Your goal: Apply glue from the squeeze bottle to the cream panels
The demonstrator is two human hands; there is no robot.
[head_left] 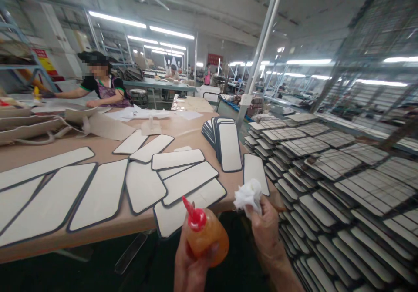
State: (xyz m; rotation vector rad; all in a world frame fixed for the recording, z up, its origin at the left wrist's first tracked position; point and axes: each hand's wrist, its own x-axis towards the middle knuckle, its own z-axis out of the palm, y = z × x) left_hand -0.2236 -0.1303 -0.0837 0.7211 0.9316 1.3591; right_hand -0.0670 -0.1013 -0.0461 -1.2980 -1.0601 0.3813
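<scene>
Bottle (214, 239): near the bottom of your view, in front of the table's near edge and off the table; take it as the clock's centre. Its body is rounded, amber and see-through, tilted, with a glossy red cap (197, 220) whose tapering nozzle points to 11 o'clock.
Left hand (192, 261): yours is wrapped around the bottle's body, the cap clear above your grip.
Right hand (266, 222): yours, at 2 o'clock, pinches a wad between thumb and fingers.
Wad (248, 195): white, crumpled and soft-edged, between 1 and 2 o'clock; paper or fabric, you cannot tell.
Table (189, 134): brown-topped, spreading from 9 to 1 o'clock.
Loose panels (192, 182): cream with dark edging and rounded corners, several overlapping, from 9 to 12 o'clock.
Stack (230, 146): similar panels fanned in a pile, just past 12 o'clock.
Single panel (254, 169): at 1 o'clock, at the table's edge, partly hidden behind your wad.
Layered panels (346, 163): at 2 to 3 o'clock, in many rows, with wire mesh across them.
Co-worker (109, 92): at 11 o'clock, beyond the table, in dark sleeves and a patterned apron.
</scene>
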